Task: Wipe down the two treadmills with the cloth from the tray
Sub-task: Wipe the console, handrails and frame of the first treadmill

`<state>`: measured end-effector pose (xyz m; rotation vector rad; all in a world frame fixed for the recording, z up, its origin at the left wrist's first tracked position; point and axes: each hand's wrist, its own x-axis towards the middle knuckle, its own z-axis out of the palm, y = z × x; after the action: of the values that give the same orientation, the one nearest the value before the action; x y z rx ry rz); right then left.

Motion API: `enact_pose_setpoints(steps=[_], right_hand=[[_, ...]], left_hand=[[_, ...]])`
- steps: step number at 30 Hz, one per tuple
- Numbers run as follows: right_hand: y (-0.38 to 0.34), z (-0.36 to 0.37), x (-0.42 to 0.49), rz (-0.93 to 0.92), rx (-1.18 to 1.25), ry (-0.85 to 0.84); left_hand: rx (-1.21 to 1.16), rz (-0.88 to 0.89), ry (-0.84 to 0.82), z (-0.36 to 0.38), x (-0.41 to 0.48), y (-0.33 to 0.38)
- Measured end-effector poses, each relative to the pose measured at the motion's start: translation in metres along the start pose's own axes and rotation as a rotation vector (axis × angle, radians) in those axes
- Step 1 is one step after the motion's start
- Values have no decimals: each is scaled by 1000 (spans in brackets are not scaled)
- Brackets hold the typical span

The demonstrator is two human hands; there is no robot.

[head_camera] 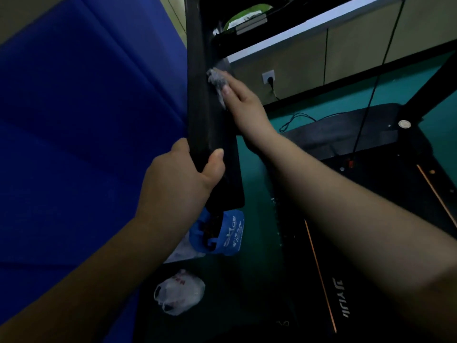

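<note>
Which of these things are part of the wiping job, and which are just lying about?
In the job:
cloth, pressed under the right hand
treadmill handrail, gripped by the left hand
treadmill deck

Lying about:
blue bag
white plastic bag
wall socket
blue panel

Person, 2 arms in view. Item 1, left grip [178, 179]: bare hand, thumbnail short and rounded. Item 2, right grip [243, 102]: bare hand, 1 short nail showing. Items 3 and 4, left forearm [99, 268] and right forearm [346, 194]: both bare to the frame edge.
</note>
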<state>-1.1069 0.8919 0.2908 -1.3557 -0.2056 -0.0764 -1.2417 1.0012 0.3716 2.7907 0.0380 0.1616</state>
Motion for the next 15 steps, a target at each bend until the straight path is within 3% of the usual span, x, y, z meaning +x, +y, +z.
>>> enact_pose_setpoints(steps=[6, 12, 15], right_hand=[[10, -3, 59, 84, -66, 66], [20, -10, 27, 266, -64, 52], [3, -20, -22, 132, -4, 203]], left_hand=[[-66, 14, -10, 1, 1, -1], [-124, 42, -33, -1, 0, -6], [-230, 17, -140, -9, -1, -9]])
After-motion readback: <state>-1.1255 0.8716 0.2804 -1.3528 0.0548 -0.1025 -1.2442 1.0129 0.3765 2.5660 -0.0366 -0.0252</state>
